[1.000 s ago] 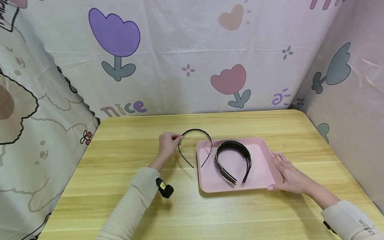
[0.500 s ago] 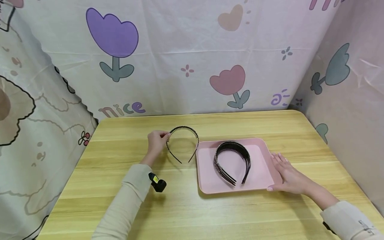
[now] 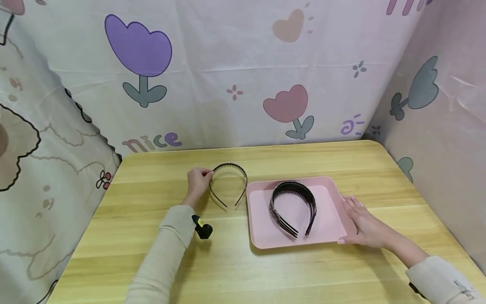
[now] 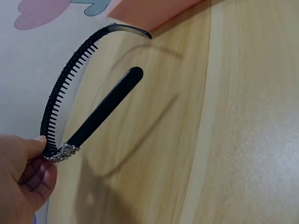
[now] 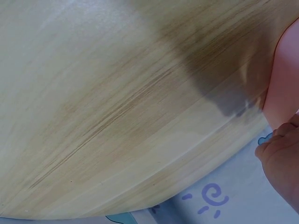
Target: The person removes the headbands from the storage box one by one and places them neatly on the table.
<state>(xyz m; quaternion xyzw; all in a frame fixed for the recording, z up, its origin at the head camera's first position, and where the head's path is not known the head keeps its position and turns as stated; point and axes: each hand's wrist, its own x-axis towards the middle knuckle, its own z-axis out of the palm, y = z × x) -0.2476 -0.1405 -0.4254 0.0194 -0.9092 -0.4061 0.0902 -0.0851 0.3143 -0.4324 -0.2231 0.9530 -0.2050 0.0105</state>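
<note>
My left hand (image 3: pixel 198 182) pinches a thin black toothed headband (image 3: pixel 229 164) by its left side, to the left of the pink tray. The left wrist view shows silvery beads on the headband (image 4: pixel 105 109), near the finger and thumb; its two ends point away from the hand and its shadow falls on the wood below. Several similar black headbands (image 3: pixel 294 185) lie bunched together in the pink tray (image 3: pixel 330 219). Against the tray's right side rests my right hand (image 3: pixel 366 228), fingers extended; only part of that hand (image 5: pixel 282 163) shows in the right wrist view.
Both hands work over a light wooden table (image 3: pixel 243 274). A white patterned cloth (image 3: pixel 212 76) hangs behind its back edge and along both sides. On the left cuff sits a small black wrist camera (image 3: pixel 203 228).
The left hand has carried the headband leftward, away from above the tray's left edge, and has since nearly stopped. The right hand stays at the tray. The head view has shifted slightly.
</note>
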